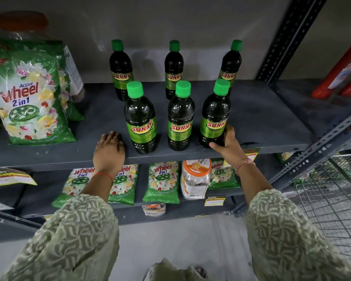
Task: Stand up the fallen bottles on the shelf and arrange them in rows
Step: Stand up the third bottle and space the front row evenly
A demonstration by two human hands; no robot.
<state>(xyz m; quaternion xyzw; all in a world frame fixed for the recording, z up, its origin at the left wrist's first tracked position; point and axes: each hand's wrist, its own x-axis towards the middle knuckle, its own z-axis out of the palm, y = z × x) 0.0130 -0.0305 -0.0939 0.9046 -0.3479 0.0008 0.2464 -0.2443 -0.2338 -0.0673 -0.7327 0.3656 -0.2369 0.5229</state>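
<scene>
Bottles: we count 6 green-capped SUNNY bottles, all upright on the grey shelf (261, 118), 2 rows of 3.
Back row: back left bottle (121, 69), back middle bottle (173, 68), back right bottle (230, 65), well spaced.
Front row: front left bottle (141, 120), front middle bottle (180, 118), front right bottle (215, 116), near the shelf edge.
Right hand (230, 144): wrapped round the base of the front right bottle.
Left hand (109, 147): flat on the shelf, fingers loose, holding nothing, just beside the front left bottle.
Neighbours: Wheel detergent bag (31, 100) on the left.

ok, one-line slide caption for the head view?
Six upright Sunny bottles in two rows of three on the shelf; right hand grips the front-right bottle, left hand rests flat.
</scene>
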